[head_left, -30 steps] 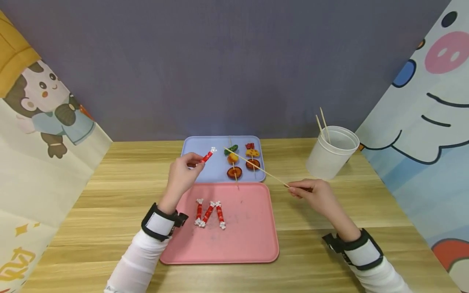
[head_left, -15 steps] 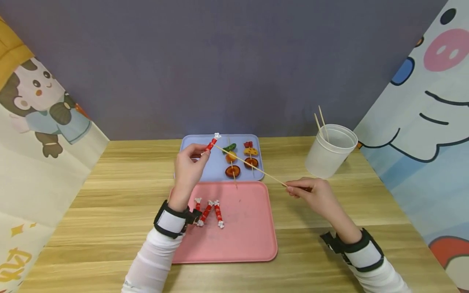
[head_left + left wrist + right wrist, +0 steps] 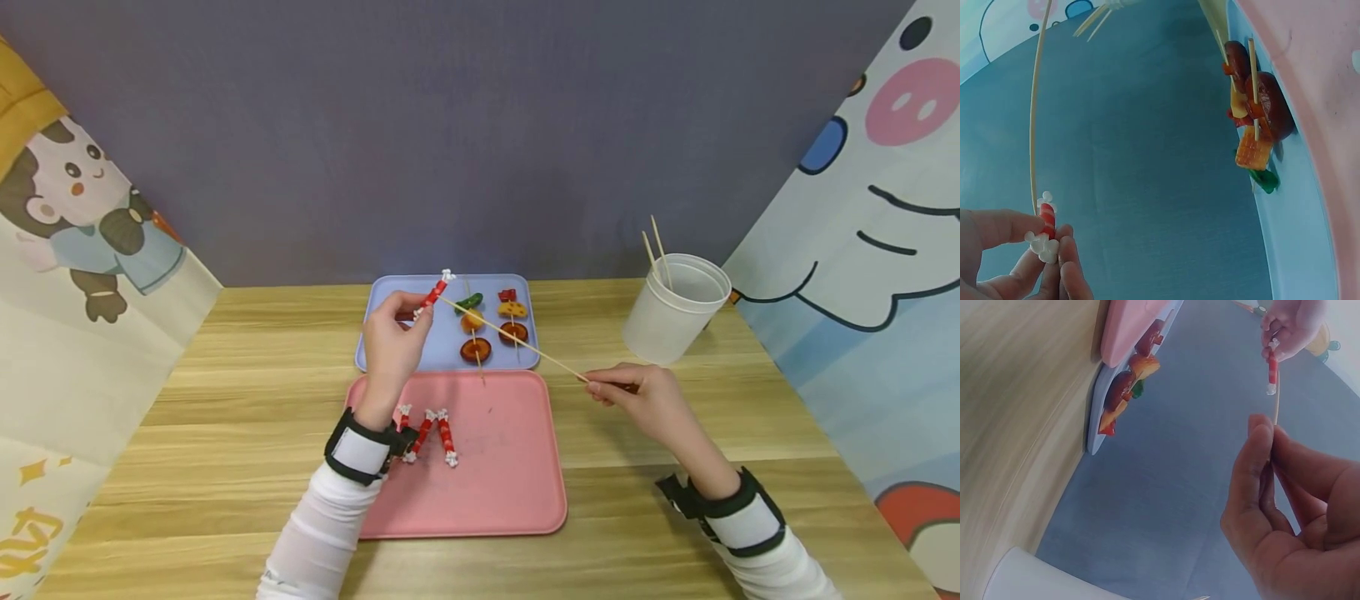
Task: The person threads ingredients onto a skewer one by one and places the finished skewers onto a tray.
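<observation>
My left hand (image 3: 393, 346) pinches a short red stick with white knobbly ends (image 3: 435, 294) between thumb and fingers, tilted above the blue tray (image 3: 386, 354). My right hand (image 3: 637, 398) holds a thin wooden skewer (image 3: 540, 353) near its end, pointing toward the left hand. The skewer's far tip is right at the red middle of the stick in the head view. In the left wrist view the skewer (image 3: 1033, 119) overlaps the stick (image 3: 1049, 219) by the thumb. Several similar red sticks (image 3: 446, 433) lie on the pink tray (image 3: 510, 492), one partly hidden by the left wrist.
On the blue tray lie two skewers of toy food, with brown round slices (image 3: 476, 350), yellow pieces (image 3: 512, 309) and a green piece (image 3: 469, 302). A white bucket (image 3: 667, 325) holding a few skewers stands at the back right, before the grey panel (image 3: 480, 167).
My left hand has moved right and up with the red stick, bringing it to the skewer's tip. The stick stands more upright. My right hand has stayed nearly still.
</observation>
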Demonstrator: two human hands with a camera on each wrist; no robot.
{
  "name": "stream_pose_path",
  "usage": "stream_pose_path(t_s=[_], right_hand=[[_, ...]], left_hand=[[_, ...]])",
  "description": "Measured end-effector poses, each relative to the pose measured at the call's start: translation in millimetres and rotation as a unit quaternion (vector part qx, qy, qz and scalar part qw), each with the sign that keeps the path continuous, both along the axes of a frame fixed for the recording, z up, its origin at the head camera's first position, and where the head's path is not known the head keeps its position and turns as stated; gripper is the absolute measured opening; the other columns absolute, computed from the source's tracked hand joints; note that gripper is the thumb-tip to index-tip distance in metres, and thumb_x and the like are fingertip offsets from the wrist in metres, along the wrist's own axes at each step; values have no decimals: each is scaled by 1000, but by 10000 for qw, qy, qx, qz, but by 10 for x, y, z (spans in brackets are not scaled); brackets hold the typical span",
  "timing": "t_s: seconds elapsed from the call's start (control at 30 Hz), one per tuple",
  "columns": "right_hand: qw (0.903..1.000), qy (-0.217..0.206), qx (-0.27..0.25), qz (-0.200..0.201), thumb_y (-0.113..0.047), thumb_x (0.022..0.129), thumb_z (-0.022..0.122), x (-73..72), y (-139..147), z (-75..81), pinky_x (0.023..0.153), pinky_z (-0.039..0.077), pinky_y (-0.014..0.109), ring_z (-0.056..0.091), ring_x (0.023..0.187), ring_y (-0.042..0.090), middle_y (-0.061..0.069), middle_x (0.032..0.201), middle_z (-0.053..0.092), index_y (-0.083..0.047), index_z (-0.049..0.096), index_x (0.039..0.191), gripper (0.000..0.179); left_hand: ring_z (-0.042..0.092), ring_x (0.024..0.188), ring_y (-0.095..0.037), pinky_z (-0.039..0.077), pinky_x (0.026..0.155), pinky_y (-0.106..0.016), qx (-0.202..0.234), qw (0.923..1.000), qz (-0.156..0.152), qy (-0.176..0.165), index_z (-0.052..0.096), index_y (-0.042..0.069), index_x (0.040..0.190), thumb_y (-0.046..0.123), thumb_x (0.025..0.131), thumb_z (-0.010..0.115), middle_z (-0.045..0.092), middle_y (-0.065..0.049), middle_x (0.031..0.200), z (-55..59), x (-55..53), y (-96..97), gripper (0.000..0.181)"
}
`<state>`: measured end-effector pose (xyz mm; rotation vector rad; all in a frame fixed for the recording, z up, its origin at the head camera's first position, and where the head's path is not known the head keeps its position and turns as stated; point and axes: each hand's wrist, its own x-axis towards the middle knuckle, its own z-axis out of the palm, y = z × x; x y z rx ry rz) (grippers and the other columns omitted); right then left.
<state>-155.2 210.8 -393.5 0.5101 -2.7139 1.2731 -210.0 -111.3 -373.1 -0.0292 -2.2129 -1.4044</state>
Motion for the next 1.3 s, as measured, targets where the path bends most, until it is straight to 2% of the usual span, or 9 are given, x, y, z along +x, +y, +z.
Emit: stream_pose_path(t_s=[0.37, 1.3], right_hand=[[9999, -67, 69, -79, -7, 84, 70, 5, 8, -3, 58, 53, 21, 63, 67, 2, 8, 82, 73, -3, 75, 98, 16], [9998, -128, 124, -26, -6, 84, 69, 15, -17, 9, 58, 53, 21, 62, 66, 2, 7, 81, 72, -4, 75, 99, 16]], left_hand=[[64, 74, -19, 44, 63, -21, -58, 9998, 167, -76, 71, 7, 93, 14, 84, 67, 71, -8, 85, 16, 29, 34, 13], [62, 69, -19, 45, 62, -26, -91, 9997, 211, 86, 71, 6, 92, 13, 83, 68, 71, -8, 84, -20, 14, 50, 12]])
